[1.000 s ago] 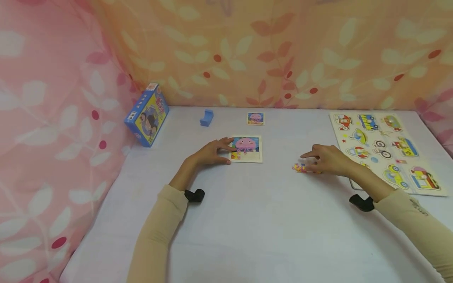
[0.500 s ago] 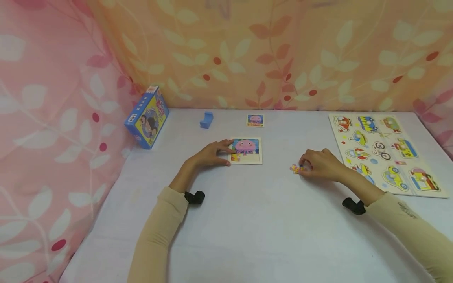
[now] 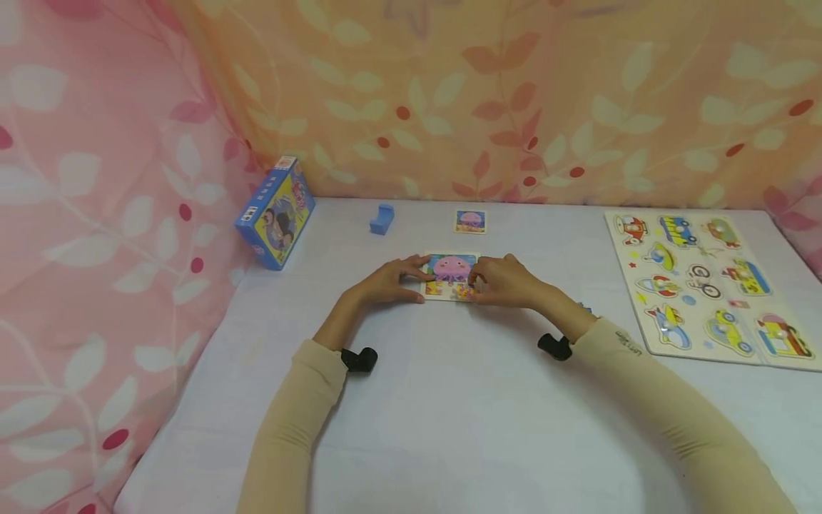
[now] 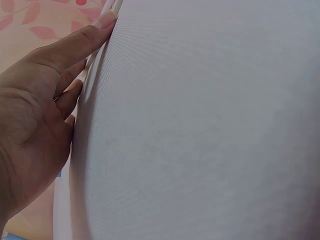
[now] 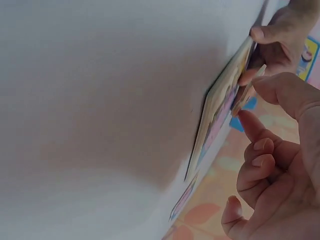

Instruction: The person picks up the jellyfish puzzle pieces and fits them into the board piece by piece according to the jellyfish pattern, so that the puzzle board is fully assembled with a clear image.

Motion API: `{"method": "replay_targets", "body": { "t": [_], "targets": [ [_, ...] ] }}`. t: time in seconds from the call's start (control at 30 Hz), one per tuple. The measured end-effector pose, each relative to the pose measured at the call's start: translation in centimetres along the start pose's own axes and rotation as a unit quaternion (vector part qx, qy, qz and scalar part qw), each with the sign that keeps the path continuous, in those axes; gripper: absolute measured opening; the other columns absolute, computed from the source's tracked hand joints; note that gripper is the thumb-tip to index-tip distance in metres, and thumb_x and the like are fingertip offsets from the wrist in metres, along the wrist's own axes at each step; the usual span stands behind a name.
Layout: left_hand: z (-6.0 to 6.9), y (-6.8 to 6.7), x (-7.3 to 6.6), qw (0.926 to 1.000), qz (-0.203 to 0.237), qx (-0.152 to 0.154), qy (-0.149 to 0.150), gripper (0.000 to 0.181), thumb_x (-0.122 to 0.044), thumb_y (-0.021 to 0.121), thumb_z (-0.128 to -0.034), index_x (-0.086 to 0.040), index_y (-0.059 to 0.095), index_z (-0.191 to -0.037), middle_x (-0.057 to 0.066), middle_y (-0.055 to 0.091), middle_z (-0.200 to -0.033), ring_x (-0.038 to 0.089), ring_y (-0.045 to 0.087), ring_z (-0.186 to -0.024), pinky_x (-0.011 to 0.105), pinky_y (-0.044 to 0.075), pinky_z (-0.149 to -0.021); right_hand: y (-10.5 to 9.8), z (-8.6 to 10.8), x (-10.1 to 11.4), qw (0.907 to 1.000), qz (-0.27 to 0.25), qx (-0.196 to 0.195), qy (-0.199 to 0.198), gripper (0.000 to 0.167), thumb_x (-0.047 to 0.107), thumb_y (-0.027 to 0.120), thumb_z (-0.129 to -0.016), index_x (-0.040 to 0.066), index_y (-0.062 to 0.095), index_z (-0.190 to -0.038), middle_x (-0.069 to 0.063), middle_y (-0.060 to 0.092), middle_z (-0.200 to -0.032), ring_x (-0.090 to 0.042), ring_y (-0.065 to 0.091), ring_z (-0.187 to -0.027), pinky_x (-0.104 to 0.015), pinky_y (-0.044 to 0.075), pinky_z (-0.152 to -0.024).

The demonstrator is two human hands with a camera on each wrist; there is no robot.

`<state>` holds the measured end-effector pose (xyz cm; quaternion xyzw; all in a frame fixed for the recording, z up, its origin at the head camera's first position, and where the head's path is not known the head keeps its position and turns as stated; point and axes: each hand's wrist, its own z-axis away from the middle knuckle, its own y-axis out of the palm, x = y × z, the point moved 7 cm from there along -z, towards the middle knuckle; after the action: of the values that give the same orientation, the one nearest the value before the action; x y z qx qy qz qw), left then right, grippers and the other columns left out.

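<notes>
A small jigsaw puzzle [image 3: 449, 270] with a pink jellyfish picture lies in a pale shallow tray on the white table. At the tray's left side my left hand [image 3: 394, 280] rests, its thumb and fingers fairly straight against the edge. My right hand [image 3: 510, 282] is over the tray's right side. In the right wrist view, its thumb and index finger pinch a thin puzzle piece [image 5: 250, 90], held tilted above the tray; the other fingers are curled. Another small bluish piece [image 3: 584, 308] shows beside the right wrist, mostly hidden by the arm.
Behind the tray lies a small jellyfish picture card [image 3: 471, 221]. A blue plastic stand [image 3: 382, 219] and an upright blue box [image 3: 276, 214] are at the back left. A large vehicle peg board [image 3: 713, 285] covers the right side. Patterned cloth hangs behind and left.
My right hand picked up a puzzle piece from the table on the right and moved left with it to the tray. My left hand has stayed at the tray's left edge.
</notes>
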<state>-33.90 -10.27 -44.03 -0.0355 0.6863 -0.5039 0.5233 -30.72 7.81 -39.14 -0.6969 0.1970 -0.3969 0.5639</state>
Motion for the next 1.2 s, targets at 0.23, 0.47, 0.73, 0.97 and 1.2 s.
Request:
{"method": "replay_targets", "body": {
  "t": [0.23,0.47,0.73,0.97,1.2],
  "targets": [
    [-0.2,0.1,0.0,1.0,-0.006,-0.002,0.001,0.045,-0.031,0.075,-0.0758,-0.021,0.063,-0.119,-0.008,0.029,-0.15,0.017,0.014,-0.143,0.044,0.005,-0.116,1.4,-2.4,0.7,0.9996,0.026,0.007,0.008,0.023,0.025,0.066,-0.077,0.008,0.068,-0.092,-0.004,0.063,-0.091,-0.017,0.059,-0.083,-0.037,0.035,-0.071],
    [-0.1,0.2,-0.2,1.0,-0.002,0.001,0.001,0.045,-0.03,0.075,-0.0754,-0.02,0.064,-0.118,-0.007,0.029,-0.15,0.018,0.014,-0.143,0.046,0.006,-0.116,2.0,-2.6,0.2,0.9999,-0.006,0.008,-0.002,0.029,0.028,0.069,-0.079,0.01,0.069,-0.101,-0.002,0.06,-0.084,-0.015,0.053,-0.073,-0.033,0.033,-0.067],
    [-0.2,0.2,0.1,0.9999,-0.011,0.005,-0.011,0.045,-0.031,0.074,-0.0767,-0.022,0.063,-0.12,-0.01,0.027,-0.151,0.016,0.013,-0.143,0.045,0.005,-0.116,2.2,-2.4,0.0,0.9914,-0.067,0.042,-0.104,0.028,0.021,0.069,-0.082,0.018,0.069,-0.11,0.0,0.052,-0.079,-0.009,0.04,-0.063,-0.022,0.033,-0.055],
    [-0.1,0.1,0.0,0.9998,-0.015,0.005,-0.012,0.046,-0.03,0.074,-0.0764,-0.021,0.063,-0.12,-0.007,0.027,-0.151,0.017,0.013,-0.143,0.044,0.005,-0.117,2.3,-2.8,-0.3,0.9932,-0.018,0.061,-0.097,0.03,0.027,0.067,-0.083,0.027,0.067,-0.113,0.001,0.05,-0.079,-0.011,0.037,-0.064,-0.027,0.024,-0.057],
    [0.0,-0.1,0.2,0.9999,-0.01,0.0,-0.013,0.046,-0.03,0.075,-0.0756,-0.02,0.063,-0.119,-0.008,0.029,-0.15,0.016,0.014,-0.143,0.044,0.005,-0.116,2.5,-3.3,-0.3,0.9954,0.031,0.059,-0.069,0.029,0.03,0.069,-0.08,0.031,0.068,-0.109,0.002,0.047,-0.076,-0.012,0.036,-0.064,-0.029,0.02,-0.061]
  ]
}}
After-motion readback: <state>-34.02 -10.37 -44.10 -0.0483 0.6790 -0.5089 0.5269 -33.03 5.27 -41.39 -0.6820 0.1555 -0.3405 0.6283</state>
